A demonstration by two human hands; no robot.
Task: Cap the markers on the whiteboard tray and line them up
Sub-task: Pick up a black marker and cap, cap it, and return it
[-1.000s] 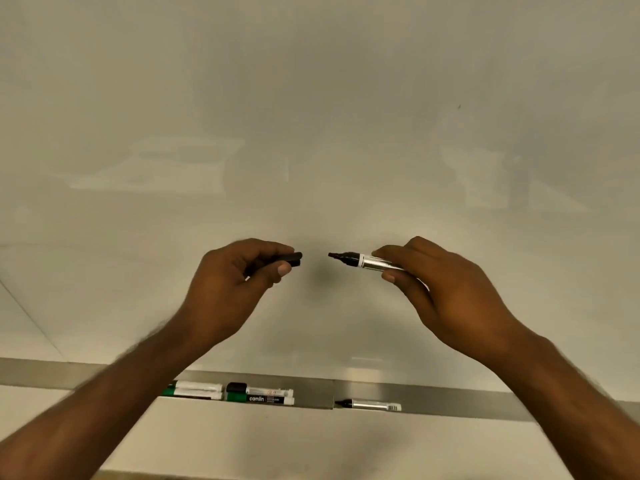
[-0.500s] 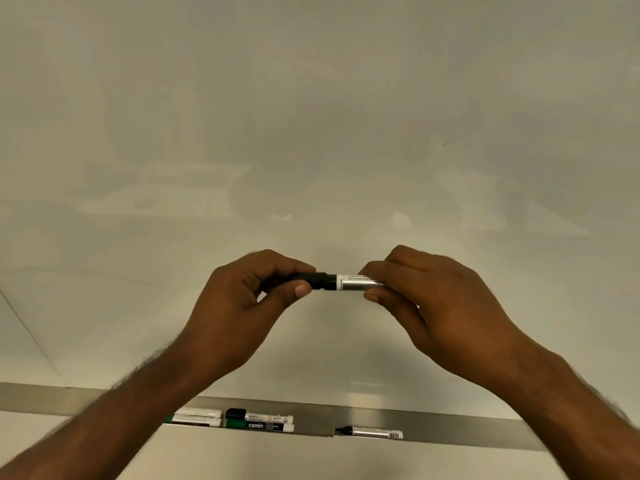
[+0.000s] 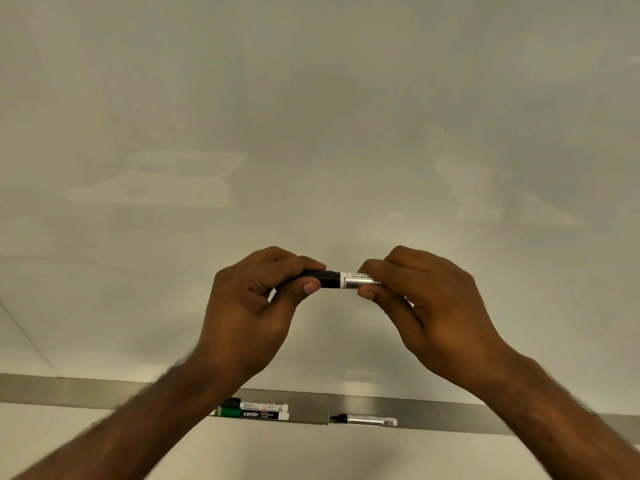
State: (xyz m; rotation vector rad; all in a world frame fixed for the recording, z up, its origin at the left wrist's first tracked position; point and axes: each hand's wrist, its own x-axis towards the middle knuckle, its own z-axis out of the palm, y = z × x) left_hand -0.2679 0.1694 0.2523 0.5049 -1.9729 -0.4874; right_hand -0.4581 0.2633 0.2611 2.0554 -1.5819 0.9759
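Note:
In front of the whiteboard I hold a silver-barrelled marker (image 3: pixel 358 280) level between both hands. My left hand (image 3: pixel 252 306) pinches its black cap (image 3: pixel 327 278), which sits on the marker's tip. My right hand (image 3: pixel 426 306) grips the barrel's other end. Below, on the metal tray (image 3: pixel 450 415), lies an uncapped silver marker (image 3: pixel 367 420) with its black tip pointing left. Left of it two capped markers lie side by side: a black-capped one (image 3: pixel 259 407) behind a green-capped one (image 3: pixel 256 415). My left forearm hides whatever lies further left.
The whiteboard (image 3: pixel 311 133) fills the view above the tray and bears only faint reflections. The tray runs the full width along the board's lower edge, with a seam (image 3: pixel 328 408) near the middle.
A second ago the cap and the bare marker tip were apart, one in each hand. My hands came together and the cap now sits on the tip.

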